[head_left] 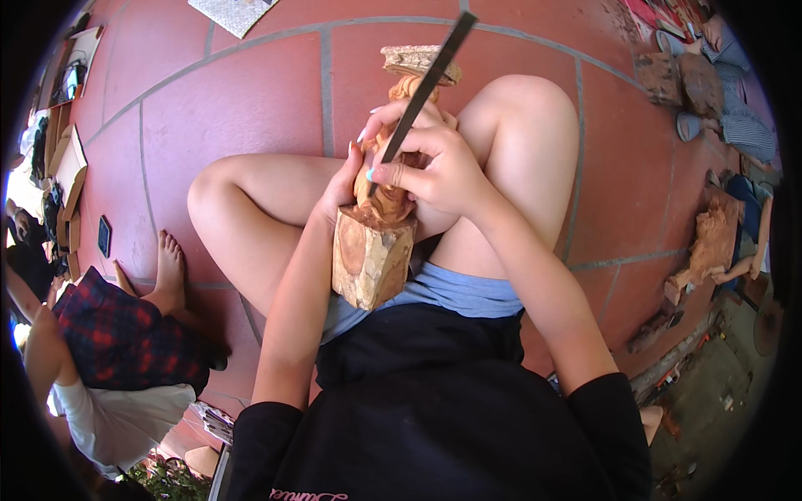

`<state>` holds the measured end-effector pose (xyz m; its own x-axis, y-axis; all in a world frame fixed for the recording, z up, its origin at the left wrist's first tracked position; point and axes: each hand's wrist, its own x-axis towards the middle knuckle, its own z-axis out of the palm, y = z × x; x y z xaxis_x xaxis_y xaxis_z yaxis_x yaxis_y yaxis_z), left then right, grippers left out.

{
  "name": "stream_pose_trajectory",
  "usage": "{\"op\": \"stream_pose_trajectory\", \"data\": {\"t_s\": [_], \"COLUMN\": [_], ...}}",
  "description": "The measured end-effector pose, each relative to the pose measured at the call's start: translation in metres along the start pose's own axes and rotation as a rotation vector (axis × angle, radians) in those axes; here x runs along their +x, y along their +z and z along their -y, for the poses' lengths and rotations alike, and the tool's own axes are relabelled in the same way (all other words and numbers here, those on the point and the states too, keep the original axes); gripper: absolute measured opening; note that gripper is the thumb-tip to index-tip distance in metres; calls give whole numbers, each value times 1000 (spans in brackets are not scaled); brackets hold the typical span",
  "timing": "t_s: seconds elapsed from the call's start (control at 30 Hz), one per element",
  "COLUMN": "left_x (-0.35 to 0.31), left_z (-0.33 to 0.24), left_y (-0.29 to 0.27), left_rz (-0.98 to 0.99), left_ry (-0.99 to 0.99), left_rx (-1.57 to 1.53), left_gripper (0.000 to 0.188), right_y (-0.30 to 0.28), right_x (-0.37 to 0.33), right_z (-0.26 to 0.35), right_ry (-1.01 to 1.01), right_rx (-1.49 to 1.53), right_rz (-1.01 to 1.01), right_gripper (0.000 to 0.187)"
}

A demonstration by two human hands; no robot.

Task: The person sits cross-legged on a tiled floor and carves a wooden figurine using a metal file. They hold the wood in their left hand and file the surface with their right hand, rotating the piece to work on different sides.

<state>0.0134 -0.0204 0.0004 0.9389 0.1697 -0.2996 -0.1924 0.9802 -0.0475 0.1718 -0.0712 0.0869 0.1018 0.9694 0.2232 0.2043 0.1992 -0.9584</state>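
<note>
A carved wooden figure [368, 255] rests between my bent legs, its rough block base toward me and a flat bark-edged piece at the far end. My left hand [341, 185] is closed around the figure's left side, just above the base. In a pen-like grip, my right hand [447, 167] holds a long, thin, dark flat tool [430, 82]. Its lower end meets the carved part near the base, while the upper end slants away up and to the right. My fingers hide much of the carving's middle.
Red floor tiles [225, 92] surround me. At the left are a phone [104, 236], an opened cardboard box [70, 174] and a seated person in plaid shorts [125, 338]. To the right, other people sit by wooden pieces [681, 81] and a large carved wood chunk [708, 242].
</note>
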Motion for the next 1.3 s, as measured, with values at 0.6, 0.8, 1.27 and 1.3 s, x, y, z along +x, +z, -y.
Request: {"op": "stream_pose_trajectory", "data": {"t_s": [0.6, 0.8, 1.27, 1.3], "left_x": [-7, -4, -8, -7], "left_z": [1, 2, -5, -5], "left_y": [2, -2, -6, -8], "left_rz": [-2, -142, -151, -113], "left_ry": [-8, 78, -16, -60], "left_rx": [-261, 98, 207, 140], "left_gripper": [75, 73, 76, 76], "right_y": [8, 4, 9, 10], "right_x": [0, 2, 3, 3], "right_z": [-3, -3, -5, -8], "right_ry": [48, -42, 53, 33], "right_rx": [-92, -149, -142, -122], "right_rz": [-84, -13, -75, -94], "right_gripper": [13, 16, 22, 22]}}
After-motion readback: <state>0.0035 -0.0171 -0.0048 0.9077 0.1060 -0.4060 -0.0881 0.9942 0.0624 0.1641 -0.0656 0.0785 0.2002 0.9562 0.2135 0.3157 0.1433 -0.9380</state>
